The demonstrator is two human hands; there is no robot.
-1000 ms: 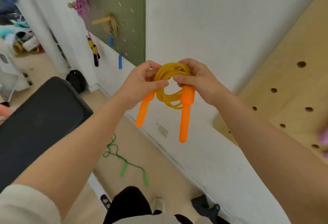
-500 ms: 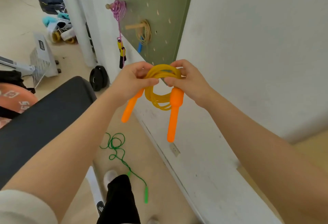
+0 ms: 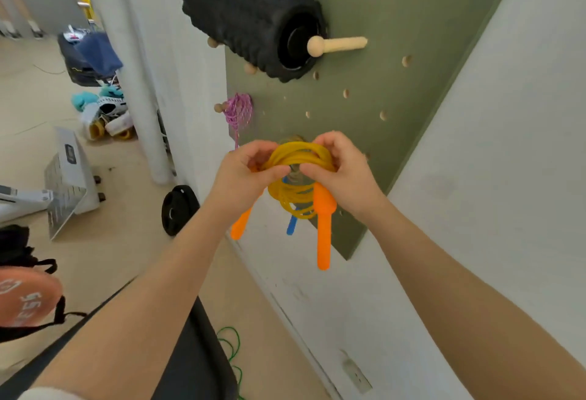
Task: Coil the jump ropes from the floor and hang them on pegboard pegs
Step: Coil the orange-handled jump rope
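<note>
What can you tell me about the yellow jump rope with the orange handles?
The jump rope is a glossy, rubbery-looking yellow cord wound into a loose coil of several loops. Two smooth orange handles, plastic by the look of them, hang down from it, the right one lower. The left hand and right hand pinch the coil's top from either side, holding it up in front of the green pegboard.

Coiled yellow jump rope (image 3: 296, 158), orange handles dangling

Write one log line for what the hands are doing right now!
left hand: pinches coil | right hand: pinches coil | yellow jump rope: coiled, orange handles dangling | green pegboard: just behind | hung: not yet
</note>
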